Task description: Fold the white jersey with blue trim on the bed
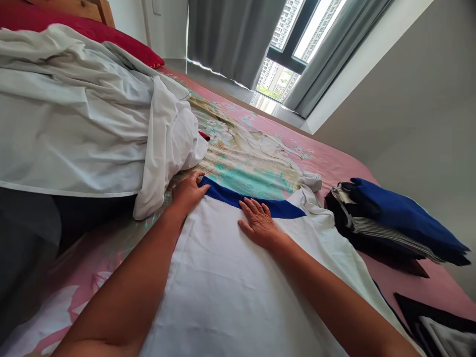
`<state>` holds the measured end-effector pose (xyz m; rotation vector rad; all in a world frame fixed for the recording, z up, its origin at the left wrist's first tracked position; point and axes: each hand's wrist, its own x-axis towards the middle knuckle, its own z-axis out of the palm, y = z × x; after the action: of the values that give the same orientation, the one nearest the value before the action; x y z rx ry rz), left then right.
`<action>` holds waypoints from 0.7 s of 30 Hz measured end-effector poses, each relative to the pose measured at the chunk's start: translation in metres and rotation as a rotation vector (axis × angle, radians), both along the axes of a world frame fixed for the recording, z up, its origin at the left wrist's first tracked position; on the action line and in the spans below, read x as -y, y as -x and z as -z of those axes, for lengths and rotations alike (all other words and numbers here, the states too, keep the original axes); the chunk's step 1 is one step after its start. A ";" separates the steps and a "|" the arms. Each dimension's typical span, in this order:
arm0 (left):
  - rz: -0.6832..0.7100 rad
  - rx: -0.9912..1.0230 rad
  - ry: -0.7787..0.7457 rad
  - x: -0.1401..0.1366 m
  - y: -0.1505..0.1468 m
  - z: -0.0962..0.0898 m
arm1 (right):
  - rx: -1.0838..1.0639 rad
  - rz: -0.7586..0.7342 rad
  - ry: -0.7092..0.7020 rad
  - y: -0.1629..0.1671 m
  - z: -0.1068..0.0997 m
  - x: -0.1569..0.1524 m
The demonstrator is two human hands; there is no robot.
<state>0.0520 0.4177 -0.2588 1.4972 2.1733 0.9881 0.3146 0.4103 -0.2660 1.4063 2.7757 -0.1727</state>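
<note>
A white shirt (223, 267) with a blue band (226, 194) along its far edge lies spread out on the bed in front of me. My left hand (188, 192) is at the far left corner, thumb and fingers closed about the end of the blue band. Flat on the cloth rests my right hand (258, 223), its fingers stretched out and touching the middle of the band. Bunched white fabric (316, 203) lies at the shirt's far right corner.
A large heap of white clothing (100, 114) is at the left, near a red pillow (122, 47). Folded dark and blue clothes (401, 223) are stacked at the right, with black and grey garments (442, 322) nearer me. The flowered bedsheet (253, 148) extends toward the window.
</note>
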 end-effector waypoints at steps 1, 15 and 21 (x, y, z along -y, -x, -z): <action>-0.006 -0.046 -0.005 0.001 -0.001 0.000 | 0.001 0.010 -0.003 0.002 -0.002 0.002; -0.044 -0.305 -0.025 -0.006 -0.007 0.007 | -0.262 0.781 -0.410 -0.221 -0.031 0.060; -0.057 -0.318 0.031 -0.009 -0.006 0.006 | -0.578 1.041 0.136 -0.300 -0.038 0.043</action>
<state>0.0585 0.4269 -0.2647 1.6826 2.4469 0.7717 0.6145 0.3671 -0.2275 2.9382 1.9055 -0.8587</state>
